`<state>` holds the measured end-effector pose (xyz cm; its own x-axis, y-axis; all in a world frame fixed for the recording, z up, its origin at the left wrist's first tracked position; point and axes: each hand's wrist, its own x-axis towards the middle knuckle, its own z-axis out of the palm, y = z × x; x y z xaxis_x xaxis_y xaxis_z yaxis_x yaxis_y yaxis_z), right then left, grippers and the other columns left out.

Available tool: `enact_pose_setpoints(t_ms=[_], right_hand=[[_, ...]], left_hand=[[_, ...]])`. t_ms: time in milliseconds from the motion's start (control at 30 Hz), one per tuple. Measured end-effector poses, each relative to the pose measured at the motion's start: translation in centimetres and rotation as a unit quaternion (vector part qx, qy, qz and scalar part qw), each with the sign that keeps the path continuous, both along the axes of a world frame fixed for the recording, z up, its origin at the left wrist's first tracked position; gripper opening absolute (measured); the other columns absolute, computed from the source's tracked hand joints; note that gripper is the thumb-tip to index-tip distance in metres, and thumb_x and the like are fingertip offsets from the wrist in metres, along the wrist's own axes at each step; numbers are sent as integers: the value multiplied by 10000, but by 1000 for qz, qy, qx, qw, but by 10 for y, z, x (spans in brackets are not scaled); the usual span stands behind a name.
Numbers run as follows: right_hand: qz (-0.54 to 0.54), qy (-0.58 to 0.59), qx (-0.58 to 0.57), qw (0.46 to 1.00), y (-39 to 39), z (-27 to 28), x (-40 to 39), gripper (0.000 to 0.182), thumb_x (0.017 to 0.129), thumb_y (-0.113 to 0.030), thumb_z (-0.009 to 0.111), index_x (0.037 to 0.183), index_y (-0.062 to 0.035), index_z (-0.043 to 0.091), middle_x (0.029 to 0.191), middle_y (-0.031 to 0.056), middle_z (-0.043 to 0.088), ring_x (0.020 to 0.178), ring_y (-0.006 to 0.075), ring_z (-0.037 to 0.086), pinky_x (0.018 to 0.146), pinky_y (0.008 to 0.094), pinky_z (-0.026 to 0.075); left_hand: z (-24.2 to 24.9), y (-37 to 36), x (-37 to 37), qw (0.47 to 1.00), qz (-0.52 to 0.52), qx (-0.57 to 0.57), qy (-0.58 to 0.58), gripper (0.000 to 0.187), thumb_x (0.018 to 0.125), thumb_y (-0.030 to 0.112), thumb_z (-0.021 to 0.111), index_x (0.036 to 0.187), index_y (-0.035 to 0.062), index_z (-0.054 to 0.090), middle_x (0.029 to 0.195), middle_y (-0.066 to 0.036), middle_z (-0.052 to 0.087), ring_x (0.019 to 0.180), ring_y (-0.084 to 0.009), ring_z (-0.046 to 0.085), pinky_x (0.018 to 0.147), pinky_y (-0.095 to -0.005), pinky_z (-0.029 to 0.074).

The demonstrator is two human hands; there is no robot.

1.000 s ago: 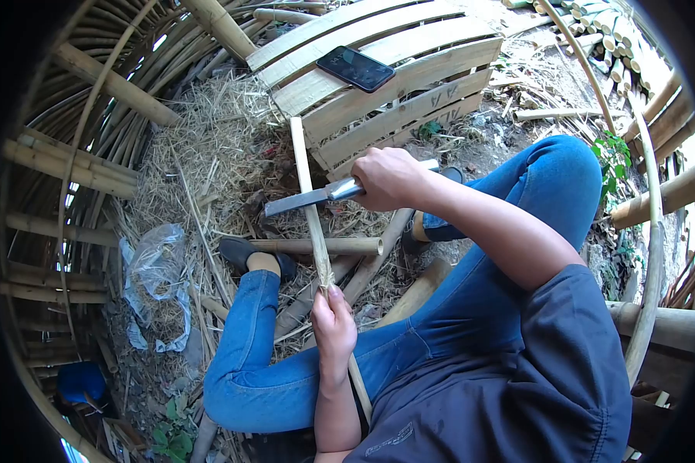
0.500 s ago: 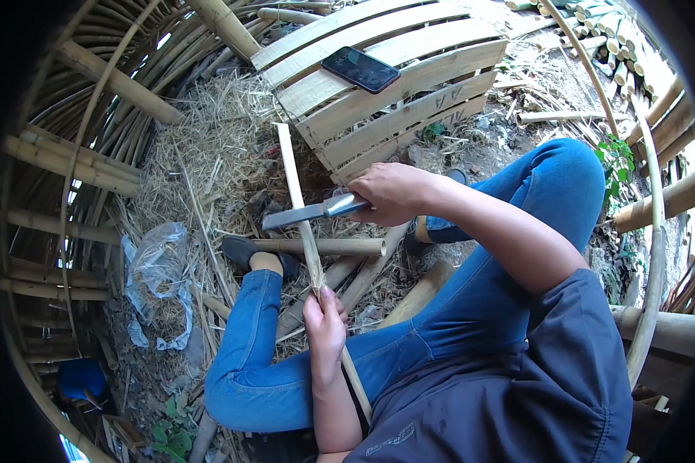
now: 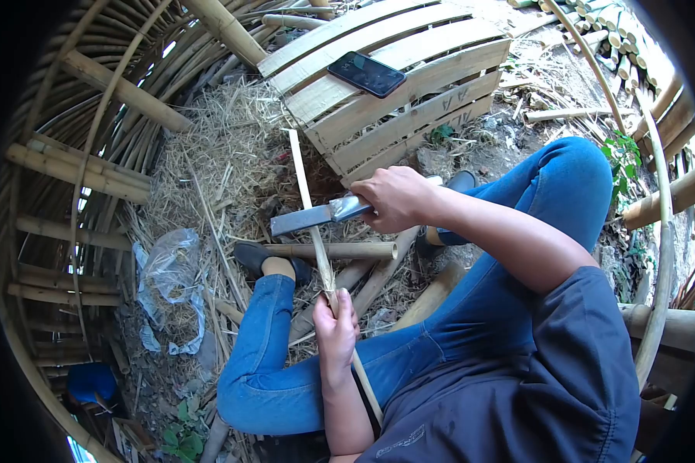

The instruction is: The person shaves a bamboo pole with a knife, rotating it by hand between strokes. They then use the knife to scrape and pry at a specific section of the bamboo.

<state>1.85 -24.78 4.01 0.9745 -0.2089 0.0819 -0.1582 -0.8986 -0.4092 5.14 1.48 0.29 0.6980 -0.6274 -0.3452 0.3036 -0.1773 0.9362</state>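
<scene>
My right hand [image 3: 394,199] is closed round the handle of a knife [image 3: 305,220] with a broad, flat metal blade. The blade lies across a long pale bamboo strip [image 3: 301,170]. Lower down, my left hand [image 3: 337,324] grips the same strip, thumb along it. The strip's far end points up towards the crate, and its near end runs down beside my left forearm to my shirt. A rough, frayed patch shows on the strip just above my left hand.
A slatted wooden crate [image 3: 409,100] bears a phone [image 3: 367,74]. A bamboo pole [image 3: 340,251] lies by my foot. Left are a plastic bag [image 3: 171,270] and a bamboo frame [image 3: 123,89]; shavings [image 3: 232,147] cover the ground. Cut bamboo [image 3: 614,31] is piled at upper right.
The whole view has shifted slightly, moving the scene a little right and down. The blade sits at nearly the same place on the strip, and both hands keep their holds.
</scene>
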Motion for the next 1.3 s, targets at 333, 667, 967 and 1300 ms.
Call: enact_pose_setpoints(t_ms=[333,667,967,1300], right_hand=[[39,-52,37,997,-4,-3,0,280,848,-316,718,894,-57,621,737,168,675,730,392,678,660,501,533],[-19,-62,-25,998,-5,-13,8,243,821,-324,737,833,-87,681,722,163,685,718,380,692,663,494,553],[-49,-29,-19,998,-4,-11,15,208,771,-289,714,763,-82,728,730,177,702,725,380,706,702,475,574],[-52,-20,-3,998,-5,-12,10,241,773,-330,765,825,-98,726,756,160,705,750,369,707,704,485,562]], left_hand=[[-1,4,4,1000,15,-5,17,283,1092,345,457,954,100,482,663,71,373,505,-9,325,422,-192,290],[-24,5,-1,955,-12,109,-276,332,1073,287,494,862,32,497,587,-48,460,460,-150,429,452,-359,359],[-34,4,5,942,-7,150,-301,329,1067,252,504,830,25,481,571,-83,496,460,-189,470,463,-393,364],[-22,2,6,994,1,92,-61,353,1090,334,455,837,88,467,604,29,441,482,-69,428,422,-258,321]])
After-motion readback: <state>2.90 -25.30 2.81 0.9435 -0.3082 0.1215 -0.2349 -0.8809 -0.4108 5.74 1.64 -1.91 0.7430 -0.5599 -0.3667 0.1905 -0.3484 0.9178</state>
